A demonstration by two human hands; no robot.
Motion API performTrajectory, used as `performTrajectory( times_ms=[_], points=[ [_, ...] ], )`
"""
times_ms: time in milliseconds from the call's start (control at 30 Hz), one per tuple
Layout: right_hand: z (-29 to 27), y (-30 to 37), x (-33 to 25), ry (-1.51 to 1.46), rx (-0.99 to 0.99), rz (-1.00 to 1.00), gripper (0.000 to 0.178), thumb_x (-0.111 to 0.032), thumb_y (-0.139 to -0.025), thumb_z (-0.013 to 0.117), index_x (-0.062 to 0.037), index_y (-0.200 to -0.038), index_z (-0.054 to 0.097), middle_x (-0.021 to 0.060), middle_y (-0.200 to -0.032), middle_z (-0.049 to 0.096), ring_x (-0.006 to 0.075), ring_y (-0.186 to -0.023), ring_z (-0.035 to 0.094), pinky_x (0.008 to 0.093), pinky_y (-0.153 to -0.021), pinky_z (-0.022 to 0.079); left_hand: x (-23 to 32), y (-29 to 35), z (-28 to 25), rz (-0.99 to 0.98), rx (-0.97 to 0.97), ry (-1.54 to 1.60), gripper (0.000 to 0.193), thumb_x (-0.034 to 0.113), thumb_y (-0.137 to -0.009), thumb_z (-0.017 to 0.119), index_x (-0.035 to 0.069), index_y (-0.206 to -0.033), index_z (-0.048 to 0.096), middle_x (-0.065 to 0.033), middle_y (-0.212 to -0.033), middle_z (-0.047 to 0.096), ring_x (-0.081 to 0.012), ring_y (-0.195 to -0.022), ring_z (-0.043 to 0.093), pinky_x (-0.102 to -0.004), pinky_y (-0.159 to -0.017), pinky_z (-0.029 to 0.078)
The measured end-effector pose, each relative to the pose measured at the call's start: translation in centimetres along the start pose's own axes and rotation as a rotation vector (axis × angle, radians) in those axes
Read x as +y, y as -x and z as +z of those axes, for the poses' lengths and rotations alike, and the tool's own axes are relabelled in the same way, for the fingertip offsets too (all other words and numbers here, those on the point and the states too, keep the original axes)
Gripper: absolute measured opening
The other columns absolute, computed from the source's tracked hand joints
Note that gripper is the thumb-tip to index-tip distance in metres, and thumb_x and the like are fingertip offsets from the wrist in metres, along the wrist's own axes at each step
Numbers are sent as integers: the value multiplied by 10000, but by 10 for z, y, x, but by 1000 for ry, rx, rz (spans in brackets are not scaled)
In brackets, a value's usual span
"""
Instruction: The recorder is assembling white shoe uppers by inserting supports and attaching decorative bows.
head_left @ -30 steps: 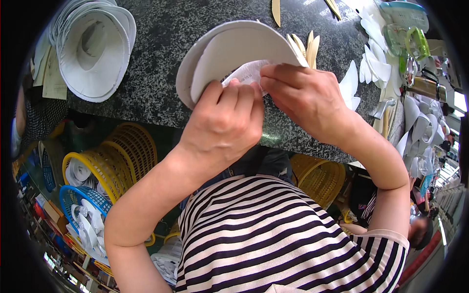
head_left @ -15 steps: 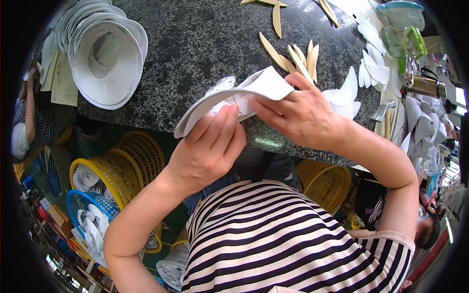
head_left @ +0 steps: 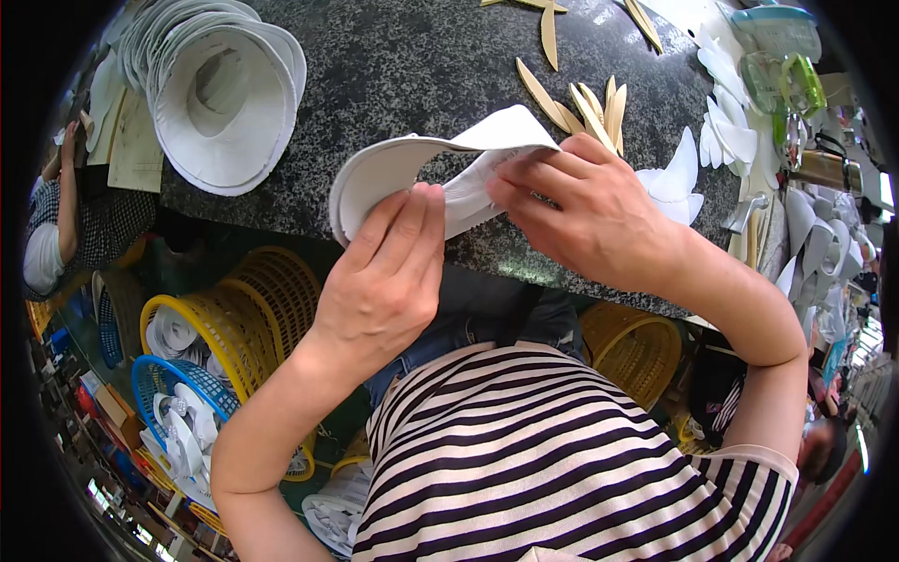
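Above the near edge of the dark speckled stone table (head_left: 403,56), both hands hold a white fabric hat piece (head_left: 384,171), a stiff curved band bent into a loop with an opening in its middle. My left hand (head_left: 379,272) is closed on its lower left side, fingertips together at the inner edge. At the right end of the loop my right hand (head_left: 599,208) pinches the fabric between thumb and fingers; part of that grip is hidden. Farther left, nested white hats (head_left: 225,103) lie on the table with their hollow insides facing me.
Several pointed beige strips (head_left: 595,112) are spread beyond my right hand. White leaf-shaped pieces (head_left: 674,178) and a metal-headed hammer (head_left: 746,214) lie at the right. Below the table's left part stand a yellow basket (head_left: 220,342) and a blue basket (head_left: 183,375) holding white pieces.
The white hat piece has been turned and spread, so its looped opening shows more. My left fingers have shifted along its inner edge. The view has moved slightly.
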State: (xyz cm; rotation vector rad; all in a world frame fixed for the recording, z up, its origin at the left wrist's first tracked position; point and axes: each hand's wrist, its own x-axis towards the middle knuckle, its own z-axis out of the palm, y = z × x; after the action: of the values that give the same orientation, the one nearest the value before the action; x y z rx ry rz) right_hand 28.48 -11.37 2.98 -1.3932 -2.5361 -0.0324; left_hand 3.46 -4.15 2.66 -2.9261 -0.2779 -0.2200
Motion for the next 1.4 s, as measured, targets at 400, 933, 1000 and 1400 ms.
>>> performTrajectory(
  times_ms=[400, 933, 1000, 1400],
  points=[
    [25, -4, -19, -87, 139, 135, 168, -145, -784, 669, -112, -946, 638, 17, -985, 604, 173, -1024, 608, 365, -881, 417, -6, 9, 9, -90, 56, 222, 428, 157, -834, 604, -30, -1211, 679, -130, -1276, 663, -275, -1243, 603, -439, -1096, 442],
    [16, -19, -5, 44, 121, 82, 248, -199, -755, 677, -70, -967, 665, 19, -909, 610, 175, -907, 612, 316, -747, 460, -6, -31, 25, -330, 226, 445, 381, 297, -811, 788, 50, -1094, 724, -81, -1076, 659, -285, -1030, 609, -422, -882, 451],
    [21, -18, -3, -26, 172, 135, 266, -159, -762, 710, -78, -1014, 688, 32, -977, 649, 188, -884, 647, 330, -712, 501, -7, -34, 24, -339, 228, 465, 333, 269, -818, 783, 59, -1072, 734, -71, -1039, 663, -275, -1002, 613, -416, -878, 449],
    [14, 9, -13, -95, 97, 109, 417, -130, -749, 674, -27, -1152, 702, 129, -1270, 616, 268, -1104, 640, 381, -873, 521, -4, -42, 24, -272, 209, 310, 141, 76, -822, 706, 38, -958, 711, -61, -905, 650, -259, -862, 654, -410, -804, 519]
  ],
)
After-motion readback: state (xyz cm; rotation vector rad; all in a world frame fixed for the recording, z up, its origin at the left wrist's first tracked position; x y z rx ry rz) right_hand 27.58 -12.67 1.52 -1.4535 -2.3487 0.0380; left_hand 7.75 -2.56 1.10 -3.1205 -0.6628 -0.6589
